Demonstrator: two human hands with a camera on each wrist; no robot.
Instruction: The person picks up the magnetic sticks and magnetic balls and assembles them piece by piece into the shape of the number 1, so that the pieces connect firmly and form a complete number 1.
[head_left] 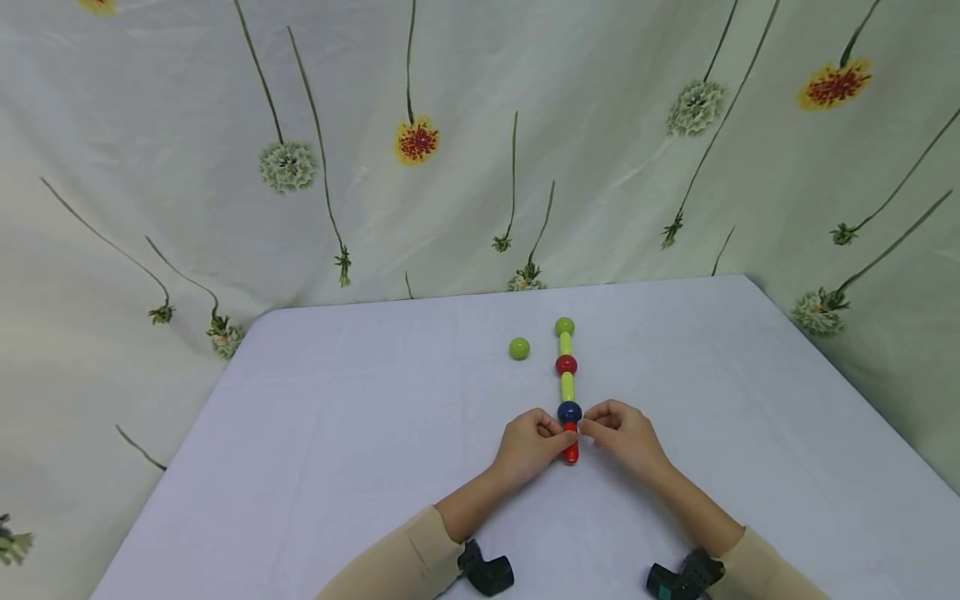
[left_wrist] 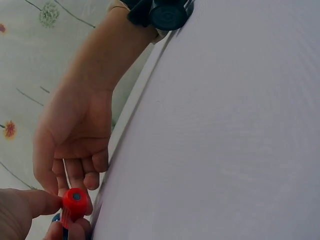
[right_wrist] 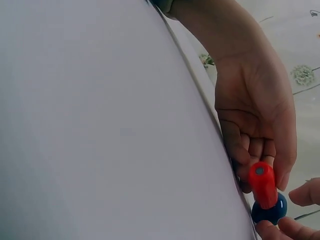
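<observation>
A straight line of magnetic rods and balls runs away from me in the head view. From the near end come a red magnetic rod point(head_left: 572, 454), a dark blue ball point(head_left: 569, 412), a yellow-green rod point(head_left: 567, 387), a red ball point(head_left: 566, 365), another yellow-green rod point(head_left: 566, 343) and a green ball point(head_left: 565, 326). My left hand point(head_left: 525, 447) pinches the red rod between thumb and fingers; its grey end shows in the left wrist view. Beside the blue ball is my right hand point(head_left: 630, 439), thumb and fingers parted, fingertips close by the ball in the right wrist view.
A loose green ball point(head_left: 519, 348) lies left of the line's far end. The white table point(head_left: 360, 417) ends in front of a flower-patterned cloth point(head_left: 465, 200). Black wrist cameras, such as the left one point(head_left: 487, 571), hang near both sleeves.
</observation>
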